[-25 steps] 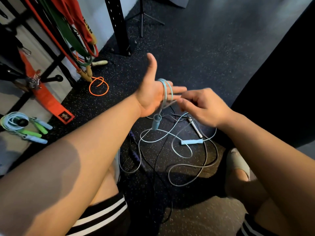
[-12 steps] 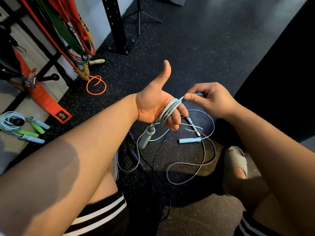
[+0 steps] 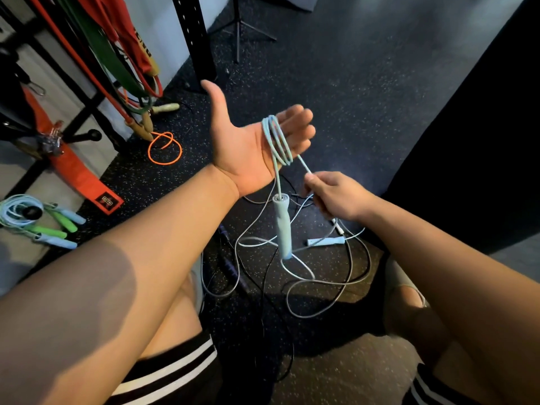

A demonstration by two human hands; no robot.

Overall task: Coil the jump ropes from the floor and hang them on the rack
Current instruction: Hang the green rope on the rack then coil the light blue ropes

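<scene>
Currently, coils of blue rope around outstretched left fingers, strand pinched by right fingers.

There is just one camera, worn on the person's head. It looks forward and down, very near the left hand and right hand, with the floor beyond and the rack at the left edge.

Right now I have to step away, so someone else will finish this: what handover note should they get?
Left hand: open, palm up, several loops of the light-blue rope round its fingers, one handle dangling below.
Right hand: pinches that rope's cord beside the loops.
Done: coiled ropes sit at far left.
Left: wind the floor slack, hang it; a dark rope lies there too.
</scene>
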